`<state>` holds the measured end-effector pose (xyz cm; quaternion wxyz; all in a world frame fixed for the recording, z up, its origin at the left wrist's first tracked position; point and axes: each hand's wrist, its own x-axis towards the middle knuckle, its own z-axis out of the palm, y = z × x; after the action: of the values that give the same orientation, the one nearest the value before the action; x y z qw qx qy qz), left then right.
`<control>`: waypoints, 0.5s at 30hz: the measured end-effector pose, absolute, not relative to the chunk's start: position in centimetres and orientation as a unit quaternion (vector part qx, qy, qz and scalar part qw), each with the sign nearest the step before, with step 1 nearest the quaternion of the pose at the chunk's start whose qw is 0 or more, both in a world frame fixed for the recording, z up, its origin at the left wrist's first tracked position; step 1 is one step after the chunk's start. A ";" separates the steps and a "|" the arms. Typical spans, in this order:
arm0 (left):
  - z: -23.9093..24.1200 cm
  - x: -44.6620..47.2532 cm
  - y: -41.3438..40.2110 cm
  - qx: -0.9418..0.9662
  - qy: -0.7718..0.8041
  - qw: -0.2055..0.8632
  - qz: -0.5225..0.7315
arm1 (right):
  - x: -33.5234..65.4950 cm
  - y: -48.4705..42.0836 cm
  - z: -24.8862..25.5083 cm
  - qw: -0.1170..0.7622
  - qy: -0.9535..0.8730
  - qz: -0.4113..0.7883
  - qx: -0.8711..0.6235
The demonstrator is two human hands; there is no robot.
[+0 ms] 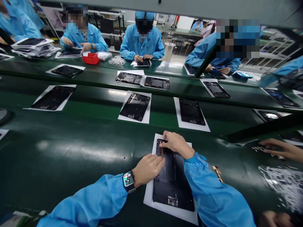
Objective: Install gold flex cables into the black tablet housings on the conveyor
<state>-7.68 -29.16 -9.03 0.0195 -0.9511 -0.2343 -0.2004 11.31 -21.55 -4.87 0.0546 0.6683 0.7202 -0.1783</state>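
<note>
The green worktop [71,151] runs across the whole view as a long conveyor line, with a farther lane where people in blue smocks sit at similar pieces. On the near lane, directly before the person, a white sheet [151,195] carries an opened black tablet chassis [172,183], its long axis running away from the person and leaning slightly left at the far end. Both hands meet at that far left corner. The right hand [176,144] lies over the top edge from the right, its grip pinched on the upper end of a thin orange flex strip [162,152], which stands along the chassis's left side. The left hand [148,168], wearing a smartwatch [129,181] at the wrist, comes in from the left and lower down, fingertips pressed together against the chassis edge just below the strip; whether it actually clasps anything cannot be told. The strip lies between the two hands, nearer the right one. Three more chassis on white sheets [136,107] lie well apart up the belt. A red bin [90,58] sits on the far lane; its contents cannot be seen. Another person's hand [279,148] rests at the right edge.
</note>
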 end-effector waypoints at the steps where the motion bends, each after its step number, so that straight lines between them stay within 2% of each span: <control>1: -9.1 -7.7 -29.1 -0.950 -0.235 0.023 -0.206 | 11.3 -21.7 -4.8 0.051 0.727 -0.171 0.663; 10: -8.8 -8.0 -28.9 -0.936 -0.252 0.010 -0.244 | 11.8 -23.8 -6.2 -0.041 0.766 -0.079 0.636; 15: -9.3 -8.0 -29.1 -0.931 -0.241 0.010 -0.275 | 12.5 -24.0 -6.7 -0.075 0.755 -0.128 0.639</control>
<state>-7.95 -29.08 -9.29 0.0101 -0.9308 -0.2405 -0.2751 12.49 -24.05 -6.66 -0.0746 0.6389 0.7550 -0.1276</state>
